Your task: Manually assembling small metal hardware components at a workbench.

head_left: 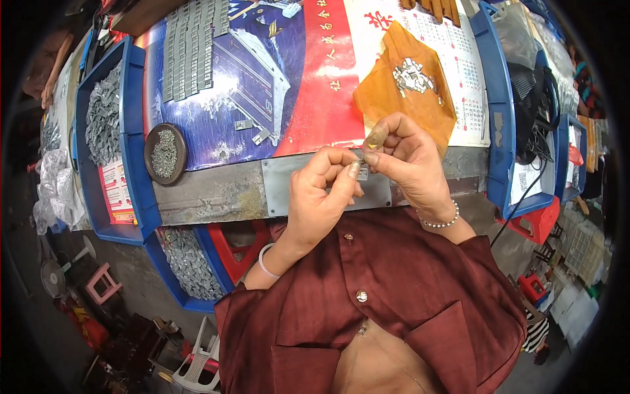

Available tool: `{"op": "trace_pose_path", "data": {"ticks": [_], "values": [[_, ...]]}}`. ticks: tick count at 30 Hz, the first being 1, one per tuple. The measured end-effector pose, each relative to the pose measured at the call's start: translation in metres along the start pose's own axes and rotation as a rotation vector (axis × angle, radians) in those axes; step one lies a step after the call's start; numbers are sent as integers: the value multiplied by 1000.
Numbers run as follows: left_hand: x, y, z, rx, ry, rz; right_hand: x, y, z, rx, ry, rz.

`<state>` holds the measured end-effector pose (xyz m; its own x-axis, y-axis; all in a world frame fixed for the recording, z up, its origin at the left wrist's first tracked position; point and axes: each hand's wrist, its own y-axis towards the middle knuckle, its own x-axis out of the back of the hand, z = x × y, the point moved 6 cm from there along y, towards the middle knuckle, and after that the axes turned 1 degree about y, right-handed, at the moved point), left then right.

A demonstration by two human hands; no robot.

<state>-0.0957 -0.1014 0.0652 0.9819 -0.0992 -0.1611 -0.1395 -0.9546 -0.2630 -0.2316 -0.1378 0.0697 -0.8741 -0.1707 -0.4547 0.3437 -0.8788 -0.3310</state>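
My left hand (323,187) and my right hand (408,157) meet at the table's front edge, fingertips almost touching. Both pinch thumb against forefinger. A tiny piece seems to sit between them, too small and too covered to name. A yellowish-brown patch covers one fingertip of the right hand. Below the fingers lies a pale metal plate (283,187) set on the edge. Beyond the right hand, small silvery pieces (413,77) lie heaped on an orange-brown sheet (374,94). Two small grey metal parts (261,136) rest on the poster, left of the hands.
A round dish (182,139) of tiny metal bits stands at left. Beside it, a blue tray (134,98) holds grey parts; another blue bin (208,266) sits lower. Grey parts in rows (190,49) lie at the back. A blue tray (500,131) with bags stands right.
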Motion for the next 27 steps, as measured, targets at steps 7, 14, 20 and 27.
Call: {"op": "trace_pose_path", "data": {"ticks": [7,14,20,27], "values": [[5,1,4,-1,-17,-45,1,2,4,9,-22,-20],[5,0,2,-106,143,-100,0,2,1,79,-245,-62],[5,-1,-5,-240,286,-147,-3,3,2,145,-363,-69],[6,-4,-6,-370,441,-201,-6,5,-5,163,-297,-42]]}}
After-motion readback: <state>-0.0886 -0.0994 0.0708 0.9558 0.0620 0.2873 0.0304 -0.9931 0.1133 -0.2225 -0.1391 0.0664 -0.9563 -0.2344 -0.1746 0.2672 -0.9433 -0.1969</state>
